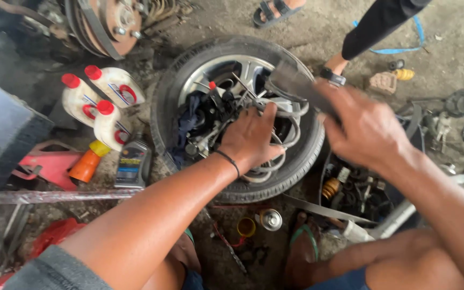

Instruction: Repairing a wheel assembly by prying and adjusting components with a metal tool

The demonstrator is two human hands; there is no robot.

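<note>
At frame centre, grey looped hoses (275, 161) inside the black rubber tyre (296, 166) were grasped by the left hand (251, 137), steadying them; a flat grey strip (296, 86) was gripped by the blurred right hand (363, 129).

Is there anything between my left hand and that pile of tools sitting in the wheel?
Nothing visible. The left hand already rests on the tools and wrenches heaped inside the tyre. The right hand is beside it, blurred, holding a flat dark piece above the rim.
</note>
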